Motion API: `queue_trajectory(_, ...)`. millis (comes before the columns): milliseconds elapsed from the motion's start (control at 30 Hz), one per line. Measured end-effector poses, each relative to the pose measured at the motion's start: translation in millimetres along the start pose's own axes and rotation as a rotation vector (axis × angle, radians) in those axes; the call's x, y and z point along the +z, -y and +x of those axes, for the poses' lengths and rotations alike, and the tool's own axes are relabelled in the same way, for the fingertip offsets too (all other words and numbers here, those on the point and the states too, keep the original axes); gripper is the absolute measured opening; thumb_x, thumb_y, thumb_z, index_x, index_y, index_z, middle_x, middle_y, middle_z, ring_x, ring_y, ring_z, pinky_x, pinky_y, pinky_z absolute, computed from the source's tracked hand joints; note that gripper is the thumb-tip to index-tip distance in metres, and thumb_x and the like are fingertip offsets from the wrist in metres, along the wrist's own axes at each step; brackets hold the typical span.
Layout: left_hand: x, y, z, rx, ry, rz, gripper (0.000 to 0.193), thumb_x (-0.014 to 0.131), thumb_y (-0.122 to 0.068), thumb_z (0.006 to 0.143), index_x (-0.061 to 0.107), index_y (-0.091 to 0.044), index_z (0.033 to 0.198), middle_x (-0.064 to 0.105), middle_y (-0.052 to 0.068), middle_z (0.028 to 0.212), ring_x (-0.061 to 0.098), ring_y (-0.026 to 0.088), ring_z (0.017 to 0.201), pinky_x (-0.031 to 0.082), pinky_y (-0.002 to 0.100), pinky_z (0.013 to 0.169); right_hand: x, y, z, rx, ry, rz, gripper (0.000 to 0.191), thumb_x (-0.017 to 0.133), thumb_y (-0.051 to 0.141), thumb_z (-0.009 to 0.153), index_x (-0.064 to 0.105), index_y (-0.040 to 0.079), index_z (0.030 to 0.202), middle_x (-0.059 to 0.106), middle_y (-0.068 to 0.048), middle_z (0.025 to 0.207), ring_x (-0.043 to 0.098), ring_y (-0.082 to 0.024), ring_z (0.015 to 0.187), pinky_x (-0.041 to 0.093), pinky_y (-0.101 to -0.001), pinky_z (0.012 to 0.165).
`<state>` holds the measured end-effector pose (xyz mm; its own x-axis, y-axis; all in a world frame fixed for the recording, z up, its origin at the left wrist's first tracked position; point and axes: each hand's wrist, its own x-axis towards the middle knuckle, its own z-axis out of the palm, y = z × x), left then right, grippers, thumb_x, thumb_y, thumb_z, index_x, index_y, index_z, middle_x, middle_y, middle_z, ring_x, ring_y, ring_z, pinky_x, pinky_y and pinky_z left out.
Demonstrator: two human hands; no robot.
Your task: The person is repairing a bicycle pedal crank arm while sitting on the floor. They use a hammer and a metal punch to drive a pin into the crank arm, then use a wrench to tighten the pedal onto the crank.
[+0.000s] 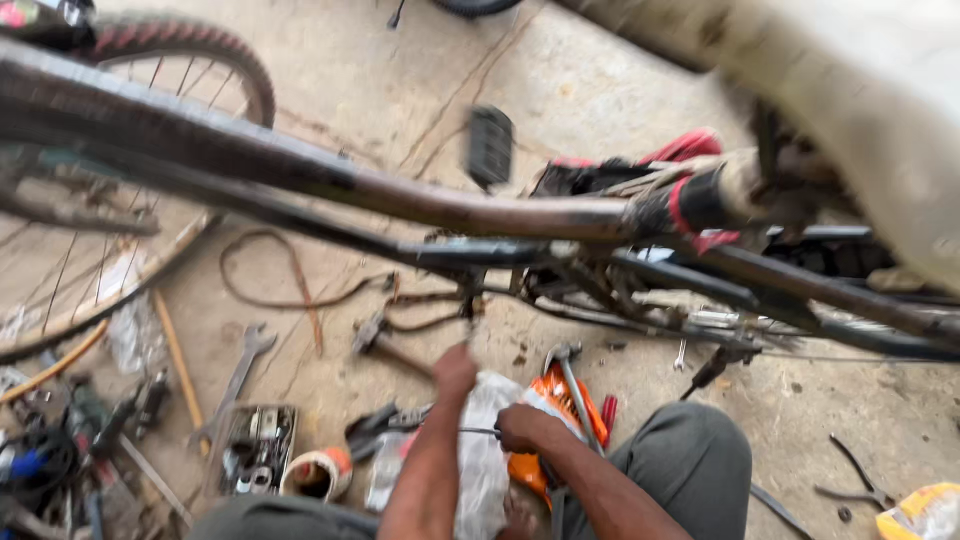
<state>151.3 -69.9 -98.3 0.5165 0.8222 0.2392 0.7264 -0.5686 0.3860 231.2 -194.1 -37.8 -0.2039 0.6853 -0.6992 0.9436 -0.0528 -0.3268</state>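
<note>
Left hand (455, 368): raised to underside of bicycle frame (330, 185), fingers closed at crank area; object gripped, if any, cannot tell. Right hand (518, 428): fist closed around thin metal rod (478, 432), just right of left forearm. Near, on concrete floor (400, 80): open-end spanner (238, 380), hammer (385, 342), tin of small parts (258, 450), pliers (855, 482) far right. Spoked wheel (130, 150) left.

bicycle frame (330, 185): smeared by motion, detail lost to me
pale shape (860, 90): top right, blurred, can't identify it
left hand (455, 368): fingers hidden, grip unclear
yellow bag (925, 512): cut off at corner
</note>
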Motion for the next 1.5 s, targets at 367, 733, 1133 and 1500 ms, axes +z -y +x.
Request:
queue_trajectory(367, -133.5, 122.6, 24.4, -0.718, 0.264, -0.299, 0.025, 0.063, -0.03, 0.09, 0.077, -0.012, 0.1, 0.072, 0.025, 0.101, 0.07, 0.043, 0.098, 0.054, 0.052, 0.087, -66.5, 10.4, -3.9, 0.104, -0.267, 0.398, 0.037, 0.066, 0.033, 0.094, 0.068, 0.005, 0.119, 0.074, -0.02, 0.105, 0.07, -0.035, 0.099, 0.055, -0.047, 0.088)
queue_trajectory(733, -119.1, 130.7, 47.5, -0.561, 0.241, -0.236, 0.027, 0.061, -0.022, 0.088, 0.075, -0.003, 0.101, 0.072, 0.029, 0.106, 0.07, 0.045, 0.101, 0.055, 0.051, 0.09, -76.1, 18.7, -1.7, 0.047, -0.498, 0.442, 0.046, 0.061, 0.036, 0.094, 0.062, 0.019, 0.137, 0.076, -0.017, 0.103, 0.072, -0.032, 0.097, 0.054, -0.0455, 0.089)
queue_trajectory(1133, -122.9, 126.2, 37.5, -0.508, 0.054, -0.393, 0.023, 0.063, -0.021, 0.084, 0.074, -0.005, 0.098, 0.073, 0.025, 0.093, 0.07, 0.043, 0.091, 0.054, 0.051, 0.08, -87.0, 37.1, -22.4, 0.178, -0.653, 0.337, 0.033, 0.08, 0.03, 0.08, 0.07, 0.005, 0.098, 0.074, -0.017, 0.092, 0.072, -0.035, 0.091, 0.055, -0.0472, 0.082)
queue_trajectory(1500, -132.0, 120.9, 38.3, -0.569, 0.091, -0.422, 0.023, 0.066, -0.025, 0.079, 0.075, -0.005, 0.087, 0.072, 0.024, 0.085, 0.071, 0.04, 0.08, 0.054, 0.05, 0.076, -102.7, 68.2, -13.4, 0.22, -0.722, -0.118, 0.024, 0.051, -0.005, 0.089, 0.065, 0.005, 0.106, 0.071, -0.015, 0.098, 0.072, -0.03, 0.081, 0.06, -0.0426, 0.072)
